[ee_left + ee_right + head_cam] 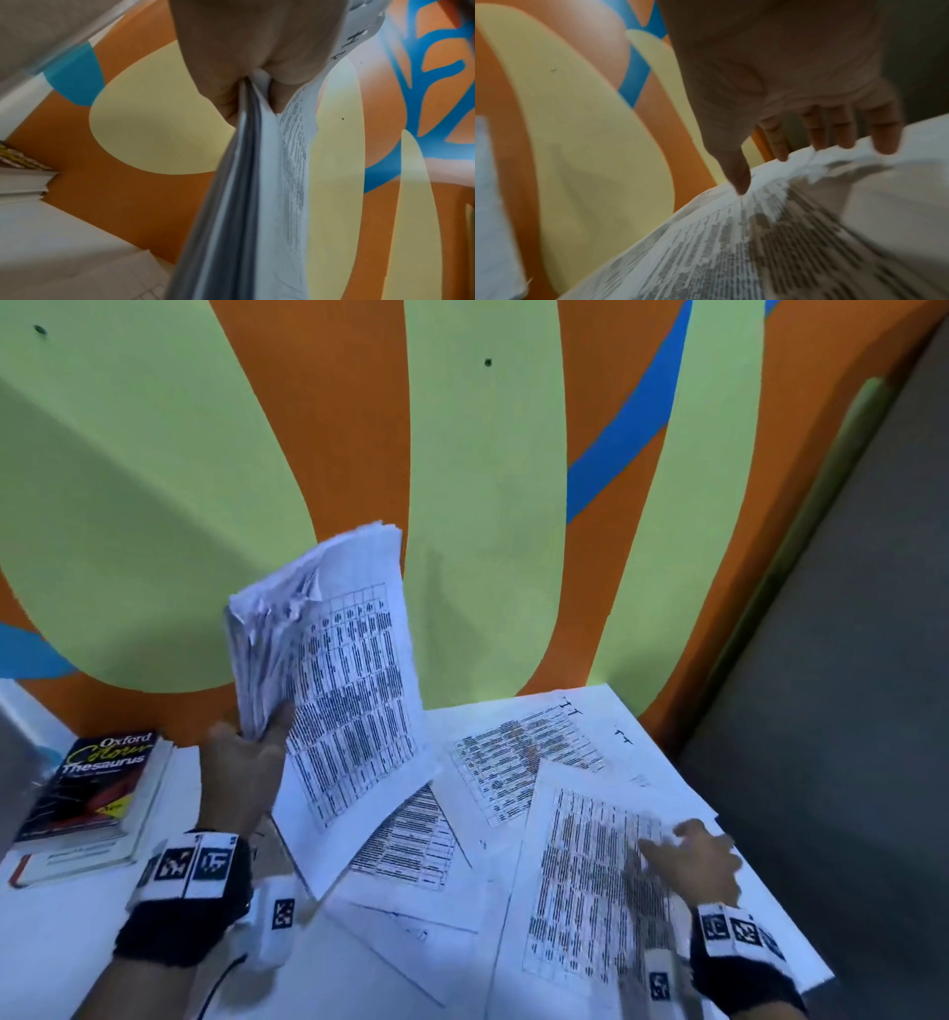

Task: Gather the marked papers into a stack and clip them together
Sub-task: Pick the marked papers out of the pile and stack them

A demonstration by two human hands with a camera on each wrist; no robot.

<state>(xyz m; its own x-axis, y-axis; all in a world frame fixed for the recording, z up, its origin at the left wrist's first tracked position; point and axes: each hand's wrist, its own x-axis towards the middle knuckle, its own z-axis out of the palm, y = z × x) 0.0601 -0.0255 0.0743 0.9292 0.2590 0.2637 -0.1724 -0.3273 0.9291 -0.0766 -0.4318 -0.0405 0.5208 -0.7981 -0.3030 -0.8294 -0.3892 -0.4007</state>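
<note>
My left hand [246,762] grips a thick bundle of printed papers [328,660] by its lower edge and holds it upright above the white table. In the left wrist view the bundle [246,182] runs edge-on away from my thumb and fingers [257,50]. My right hand [688,857] lies with straight, spread fingers on a printed sheet [590,880] at the table's right; its fingertips [885,142] touch that sheet [731,243]. More loose sheets [518,762] lie overlapped in the middle. I see no clip.
A black Oxford thesaurus [97,783] sits on another book at the table's left, near the wall. An orange, green and blue painted wall [462,454] stands right behind the table. The table's right edge [760,865] drops to a grey floor.
</note>
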